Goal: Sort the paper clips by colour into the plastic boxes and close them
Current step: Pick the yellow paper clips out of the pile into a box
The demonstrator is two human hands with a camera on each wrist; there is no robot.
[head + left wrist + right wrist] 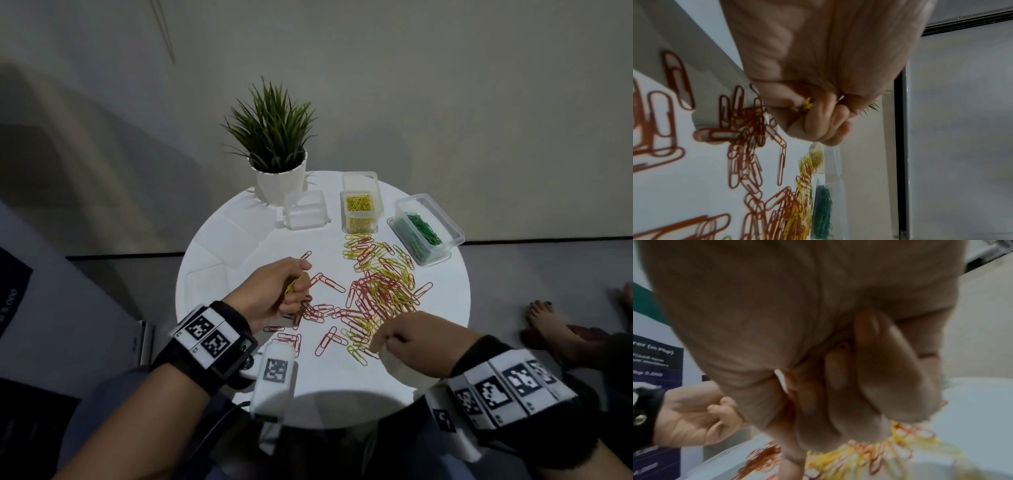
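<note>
- The left hand (274,291) is hovering over the left part of the round white counter (442,308), its grip curling tightly round a small bundle of yellow clips (294,285); the left wrist view is showing yellow wire poking out between the curled fingers (818,128).
- The right hand (418,337) is reaching down into the near edge of the mixed red and yellow clips (380,291). Its fingers are bending downward onto the heap, but the blurred right wrist view is not showing whether that grip is actually pinching a clip, so I cannot tell.
- The step in hand appears to be gathering yellow clips for the yellow box (359,209), which is standing open at the far side, between an empty clear box (305,212) and the green box (424,229).
- To do it well, I would be lifting single yellow clips clear of the red ones, since the wires are interlocking and a red clip could ride along.
- The bundled clips are pointing roughly along the fist, long axis slanting up from the counter; loose clips are lying flat in every direction.
- A potted plant (274,144) is standing behind the boxes.
</note>
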